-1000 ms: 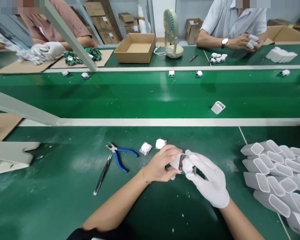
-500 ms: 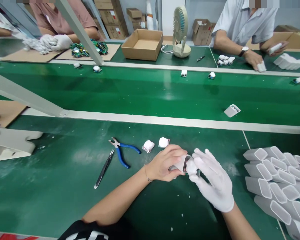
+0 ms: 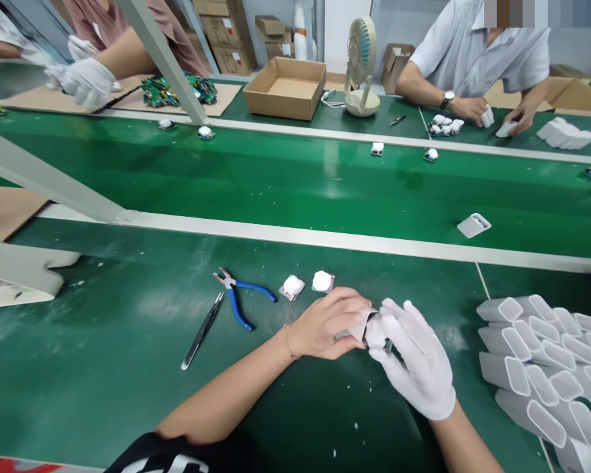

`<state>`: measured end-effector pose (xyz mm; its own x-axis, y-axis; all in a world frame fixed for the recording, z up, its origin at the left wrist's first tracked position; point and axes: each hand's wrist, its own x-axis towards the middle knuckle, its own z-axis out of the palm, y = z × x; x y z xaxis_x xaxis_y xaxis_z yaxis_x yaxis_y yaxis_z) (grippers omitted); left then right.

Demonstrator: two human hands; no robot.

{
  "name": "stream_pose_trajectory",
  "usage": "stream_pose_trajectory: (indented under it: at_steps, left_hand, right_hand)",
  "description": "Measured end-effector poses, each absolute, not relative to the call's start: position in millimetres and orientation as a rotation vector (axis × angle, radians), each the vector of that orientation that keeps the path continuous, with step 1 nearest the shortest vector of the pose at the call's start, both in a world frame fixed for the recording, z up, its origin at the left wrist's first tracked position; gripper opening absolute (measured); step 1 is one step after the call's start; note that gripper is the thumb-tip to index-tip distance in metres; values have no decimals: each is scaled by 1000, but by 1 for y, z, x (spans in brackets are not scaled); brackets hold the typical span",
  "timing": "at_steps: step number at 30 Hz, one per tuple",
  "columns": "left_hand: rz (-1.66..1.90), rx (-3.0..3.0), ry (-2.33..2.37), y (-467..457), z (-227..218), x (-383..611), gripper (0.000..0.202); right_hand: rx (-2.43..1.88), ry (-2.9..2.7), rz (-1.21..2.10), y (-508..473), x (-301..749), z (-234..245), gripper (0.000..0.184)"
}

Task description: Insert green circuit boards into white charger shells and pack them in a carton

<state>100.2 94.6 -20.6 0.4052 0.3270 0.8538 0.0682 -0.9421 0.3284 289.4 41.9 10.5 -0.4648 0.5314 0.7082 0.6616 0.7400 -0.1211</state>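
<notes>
My bare left hand [image 3: 325, 325] is wrapped round a small white plastic housing [image 3: 362, 323] just above the green bench. My right hand [image 3: 416, 361], in a white glove, presses a white insert into the housing's open end with thumb and fingers curled on it. Two white round-topped parts [image 3: 292, 286] [image 3: 322, 281] lie just behind my left hand. A heap of several empty white housings [image 3: 536, 351] is stacked to the right of my right hand.
Blue-handled pliers [image 3: 241, 297] and black tweezers [image 3: 203, 330] lie left of my hands. A conveyor belt [image 3: 295, 190] carries a white housing [image 3: 473, 225] and small parts. Across it other people work beside a cardboard box [image 3: 285, 87] and a desk fan [image 3: 362, 62].
My hands stay together on the housing; the right fingers have closed more over its end. The view shifted slightly; the people opposite moved their hands and belt items drifted right.
</notes>
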Motion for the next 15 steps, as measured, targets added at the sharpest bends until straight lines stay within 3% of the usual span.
stream_pose_trajectory:
  at_steps: [6, 9, 12, 15]
  left_hand:
    - [1541, 2438, 335, 94, -20, 100, 66]
    - [1546, 2371, 343, 94, -20, 100, 67]
    - [1544, 2284, 300, 92, -22, 102, 70]
    - [1484, 2266, 251, 88, -24, 105, 72]
  right_hand:
    - [-909, -2162, -42, 43, 293, 11, 59]
    - [-959, -2029, 441, 43, 290, 14, 47]
    - [-1115, -1689, 1015, 42, 283, 17, 54]
    - [-1137, -1529, 1387, 43, 278, 17, 64]
